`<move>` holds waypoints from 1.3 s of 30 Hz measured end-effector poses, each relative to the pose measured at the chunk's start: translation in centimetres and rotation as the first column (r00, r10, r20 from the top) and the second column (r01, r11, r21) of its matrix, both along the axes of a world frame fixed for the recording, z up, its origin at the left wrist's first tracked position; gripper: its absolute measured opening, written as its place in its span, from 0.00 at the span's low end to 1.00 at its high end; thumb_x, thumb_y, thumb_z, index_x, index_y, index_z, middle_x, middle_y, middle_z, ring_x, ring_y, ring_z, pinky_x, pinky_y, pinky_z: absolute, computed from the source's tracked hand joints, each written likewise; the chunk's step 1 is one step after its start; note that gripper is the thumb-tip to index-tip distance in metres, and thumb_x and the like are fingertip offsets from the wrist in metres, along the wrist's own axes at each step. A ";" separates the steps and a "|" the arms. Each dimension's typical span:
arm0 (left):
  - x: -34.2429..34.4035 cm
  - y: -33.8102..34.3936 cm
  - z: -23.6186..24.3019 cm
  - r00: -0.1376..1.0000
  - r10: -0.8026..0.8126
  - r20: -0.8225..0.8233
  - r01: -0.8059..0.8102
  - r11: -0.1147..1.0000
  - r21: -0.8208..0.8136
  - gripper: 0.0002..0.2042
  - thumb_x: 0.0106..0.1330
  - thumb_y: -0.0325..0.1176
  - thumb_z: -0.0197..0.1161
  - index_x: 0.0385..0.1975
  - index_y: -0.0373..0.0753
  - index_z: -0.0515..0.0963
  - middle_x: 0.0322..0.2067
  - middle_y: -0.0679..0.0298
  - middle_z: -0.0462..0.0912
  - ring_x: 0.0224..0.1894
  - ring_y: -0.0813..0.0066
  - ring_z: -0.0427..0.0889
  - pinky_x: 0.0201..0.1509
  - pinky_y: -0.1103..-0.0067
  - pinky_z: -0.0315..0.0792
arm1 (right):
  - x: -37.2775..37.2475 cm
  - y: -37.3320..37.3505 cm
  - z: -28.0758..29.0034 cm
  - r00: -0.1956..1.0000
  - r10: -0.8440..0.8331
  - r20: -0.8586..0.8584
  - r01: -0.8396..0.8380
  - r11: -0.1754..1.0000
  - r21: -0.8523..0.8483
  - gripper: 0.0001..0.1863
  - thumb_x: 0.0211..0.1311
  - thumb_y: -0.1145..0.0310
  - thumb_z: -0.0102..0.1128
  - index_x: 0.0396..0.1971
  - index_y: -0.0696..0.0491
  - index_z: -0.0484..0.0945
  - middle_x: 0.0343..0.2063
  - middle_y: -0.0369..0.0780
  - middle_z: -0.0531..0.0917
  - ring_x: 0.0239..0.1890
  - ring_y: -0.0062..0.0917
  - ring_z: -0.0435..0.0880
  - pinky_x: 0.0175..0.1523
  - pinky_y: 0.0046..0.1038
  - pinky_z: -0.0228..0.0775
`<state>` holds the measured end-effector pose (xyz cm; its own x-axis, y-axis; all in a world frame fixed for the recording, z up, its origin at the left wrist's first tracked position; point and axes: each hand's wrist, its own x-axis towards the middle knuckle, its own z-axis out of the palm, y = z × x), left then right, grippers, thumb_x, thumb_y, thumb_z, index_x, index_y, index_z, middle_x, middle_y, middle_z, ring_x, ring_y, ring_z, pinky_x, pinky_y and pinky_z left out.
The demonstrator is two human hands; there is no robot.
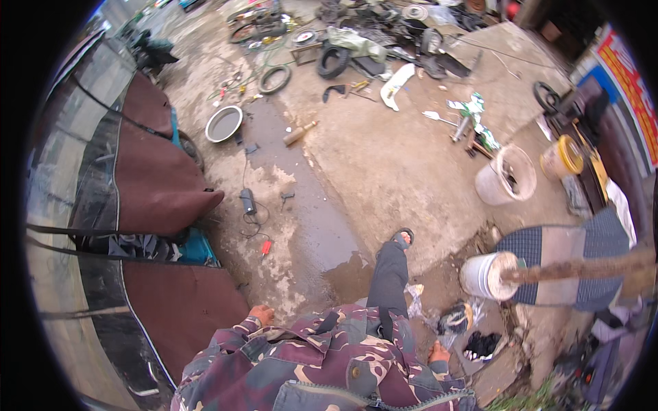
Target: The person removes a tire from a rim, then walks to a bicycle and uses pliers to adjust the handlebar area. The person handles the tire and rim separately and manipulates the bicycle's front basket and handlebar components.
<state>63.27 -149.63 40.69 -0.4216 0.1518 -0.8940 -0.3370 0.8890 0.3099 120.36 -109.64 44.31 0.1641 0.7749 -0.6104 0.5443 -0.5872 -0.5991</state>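
My left hand (262,314) hangs low beside my camouflage jacket, near the brown cover (185,294) of a parked vehicle. On the other side, my right hand (439,353) sits just past the jacket cuff, close to a clear plastic bag (456,318) and a dark cloth-like item (482,344) on the ground. No object shows in either hand, but their fingers are too small and turned under to read. One dark trouser leg ends in a sandalled foot (404,238) on the concrete.
A white lidded bucket (480,274), an open white bucket (490,181) and a yellow-lidded bucket (562,157) stand right. A water-filled basin (224,125), black power adapter (248,202) and tyre (274,80) lie ahead. Scrap parts are heaped farther off. A wet strip (308,226) crosses the concrete.
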 end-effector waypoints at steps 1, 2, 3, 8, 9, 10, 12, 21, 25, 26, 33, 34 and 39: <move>-0.7 -0.3 -0.7 0.959 -0.280 -0.048 0.279 0.960 -0.028 0.16 0.67 0.44 0.62 0.48 0.46 0.86 0.43 0.60 0.89 0.43 0.62 0.88 0.47 0.67 0.81 | -0.9 2.6 -1.4 0.999 0.024 0.033 -0.023 0.999 -0.026 0.26 0.70 0.50 0.63 0.20 0.58 0.82 0.11 0.38 0.78 0.12 0.22 0.72 0.19 0.29 0.63; -0.8 0.1 -1.2 0.807 -0.584 -0.089 0.582 0.812 -0.045 0.16 0.65 0.45 0.61 0.48 0.49 0.86 0.44 0.60 0.89 0.45 0.59 0.88 0.50 0.66 0.81 | -2.1 6.6 -2.7 0.996 0.049 0.068 -0.046 0.998 -0.048 0.27 0.70 0.49 0.62 0.20 0.58 0.82 0.11 0.39 0.77 0.12 0.23 0.72 0.19 0.29 0.63; -1.3 0.9 -1.1 0.679 -0.729 -0.083 0.714 0.683 -0.156 0.16 0.64 0.47 0.60 0.47 0.53 0.87 0.46 0.60 0.89 0.48 0.56 0.87 0.53 0.64 0.82 | -3.2 10.4 -3.2 0.985 0.149 0.089 -0.143 0.988 -0.065 0.27 0.71 0.50 0.60 0.20 0.59 0.83 0.12 0.40 0.78 0.12 0.25 0.73 0.20 0.30 0.63; 0.0 12.3 5.1 0.887 -0.448 -0.113 0.433 0.891 -0.137 0.14 0.62 0.44 0.62 0.44 0.50 0.87 0.42 0.57 0.89 0.47 0.52 0.87 0.52 0.61 0.82 | -11.8 32.4 -1.9 0.970 0.242 -0.037 -0.243 0.969 -0.045 0.24 0.73 0.53 0.59 0.22 0.57 0.82 0.11 0.36 0.75 0.11 0.22 0.67 0.18 0.29 0.55; 0.6 14.8 6.9 0.925 -0.365 -0.103 0.358 0.930 -0.084 0.14 0.62 0.44 0.62 0.43 0.49 0.87 0.42 0.56 0.88 0.46 0.51 0.87 0.51 0.60 0.82 | -14.3 37.4 -1.0 0.970 0.235 -0.067 -0.239 0.969 -0.059 0.23 0.73 0.53 0.59 0.23 0.56 0.82 0.11 0.34 0.73 0.10 0.20 0.65 0.17 0.28 0.53; 1.2 17.2 8.6 0.933 -0.335 -0.132 0.328 0.942 -0.071 0.13 0.62 0.44 0.63 0.42 0.48 0.87 0.41 0.55 0.88 0.45 0.49 0.87 0.50 0.59 0.82 | -16.9 42.4 0.0 0.967 0.244 -0.069 -0.247 0.968 -0.044 0.22 0.73 0.53 0.60 0.24 0.55 0.82 0.10 0.34 0.72 0.10 0.19 0.65 0.16 0.27 0.53; 1.3 21.7 10.7 0.954 -0.263 -0.146 0.256 0.965 -0.061 0.13 0.62 0.44 0.63 0.40 0.48 0.87 0.41 0.53 0.88 0.44 0.47 0.87 0.48 0.58 0.82 | -22.3 51.8 2.3 0.966 0.232 -0.116 -0.233 0.972 -0.002 0.21 0.73 0.52 0.60 0.25 0.53 0.80 0.09 0.33 0.69 0.09 0.18 0.63 0.15 0.27 0.51; -7.2 33.1 5.3 0.938 -0.339 -0.074 0.335 0.940 -0.062 0.13 0.61 0.44 0.64 0.41 0.48 0.87 0.40 0.50 0.88 0.45 0.47 0.87 0.48 0.57 0.81 | -45.0 67.6 7.9 0.894 0.444 -0.068 -0.444 0.896 0.017 0.17 0.74 0.53 0.59 0.32 0.52 0.82 0.11 0.33 0.70 0.08 0.20 0.63 0.14 0.27 0.51; -21.3 42.6 5.3 0.944 -0.298 -0.144 0.296 0.955 -0.032 0.14 0.61 0.42 0.67 0.43 0.44 0.86 0.38 0.54 0.89 0.41 0.53 0.88 0.46 0.62 0.82 | -49.9 65.8 7.9 0.891 0.453 -0.038 -0.454 0.890 -0.038 0.15 0.70 0.55 0.62 0.32 0.52 0.83 0.13 0.34 0.74 0.11 0.19 0.66 0.16 0.26 0.55; -25.9 45.6 6.3 0.999 0.008 -0.047 -0.007 1.000 0.016 0.14 0.64 0.42 0.67 0.43 0.40 0.85 0.37 0.56 0.89 0.38 0.58 0.89 0.43 0.65 0.82 | -50.6 65.3 8.1 0.900 0.433 -0.051 -0.436 0.896 -0.079 0.15 0.69 0.55 0.63 0.32 0.52 0.83 0.13 0.34 0.75 0.11 0.19 0.67 0.16 0.27 0.55; -53.9 63.2 12.6 0.920 0.375 -0.117 -0.334 0.903 0.271 0.19 0.72 0.44 0.62 0.50 0.33 0.81 0.37 0.60 0.88 0.36 0.70 0.89 0.36 0.74 0.78 | -56.2 66.0 9.1 0.959 0.279 0.052 -0.264 0.944 -0.200 0.16 0.67 0.56 0.65 0.30 0.55 0.86 0.15 0.37 0.80 0.15 0.21 0.73 0.22 0.28 0.62; -56.4 64.8 12.5 0.930 0.336 -0.149 -0.294 0.924 0.244 0.19 0.73 0.44 0.61 0.50 0.33 0.81 0.38 0.60 0.88 0.36 0.70 0.89 0.36 0.74 0.78 | -57.1 66.7 9.1 0.958 0.274 0.081 -0.250 0.942 -0.226 0.17 0.67 0.55 0.66 0.29 0.55 0.86 0.15 0.38 0.81 0.16 0.22 0.75 0.23 0.29 0.64; -63.8 71.3 11.0 0.957 0.257 -0.134 -0.240 0.962 0.135 0.22 0.73 0.45 0.62 0.58 0.36 0.78 0.43 0.57 0.88 0.38 0.67 0.88 0.37 0.71 0.79 | -63.8 72.6 7.1 0.952 0.277 0.130 -0.233 0.932 -0.276 0.18 0.67 0.55 0.65 0.31 0.56 0.87 0.16 0.38 0.81 0.17 0.23 0.76 0.25 0.30 0.66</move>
<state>-0.56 -78.38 51.70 -0.5859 0.1241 -0.8008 -0.4849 0.7381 0.4691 56.57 -37.00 51.36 0.0963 0.6259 -0.7739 0.7739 -0.5361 -0.3373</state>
